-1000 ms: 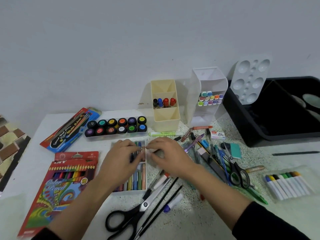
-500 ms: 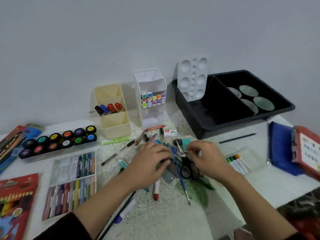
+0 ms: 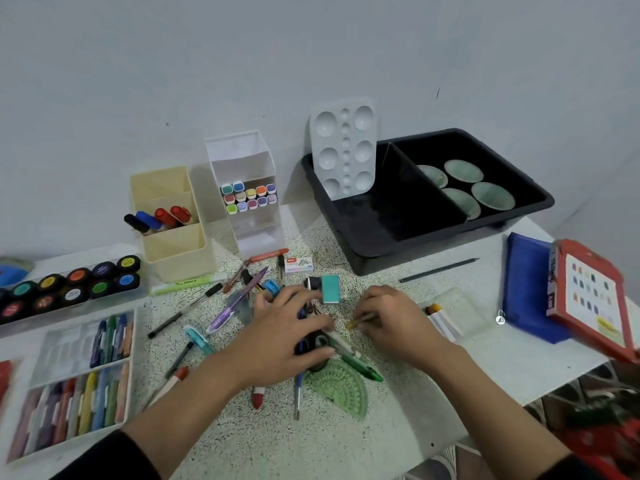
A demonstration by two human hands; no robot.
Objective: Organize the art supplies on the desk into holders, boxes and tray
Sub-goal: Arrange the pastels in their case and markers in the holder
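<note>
A heap of loose pens [image 3: 239,299], brushes and black scissors lies mid-desk on a green protractor [image 3: 341,388]. My left hand [image 3: 285,336] lies over this heap, fingers and thumb curled round a bundle of pens and the scissors' handle. My right hand [image 3: 393,323], just to the right, pinches a thin yellow-tipped stick [image 3: 356,322] against the desk. Behind stand a cream holder [image 3: 173,244] with several markers, a white holder [image 3: 246,202] with pastel markers, and a black tray [image 3: 433,237] holding a white palette [image 3: 344,150] and green dishes.
A pastel box [image 3: 45,348] and paint pots [image 3: 69,285] sit at the left. A teal eraser [image 3: 330,289] and staples box [image 3: 299,265] lie behind my hands. At the right are a black pencil [image 3: 438,270], marker pack [image 3: 450,315], blue pouch [image 3: 526,289] and red box [image 3: 592,296].
My view has swung right, away from the pastel box. Both hands left the pastels and moved onto the pen heap; the right hand now pinches a thin stick.
</note>
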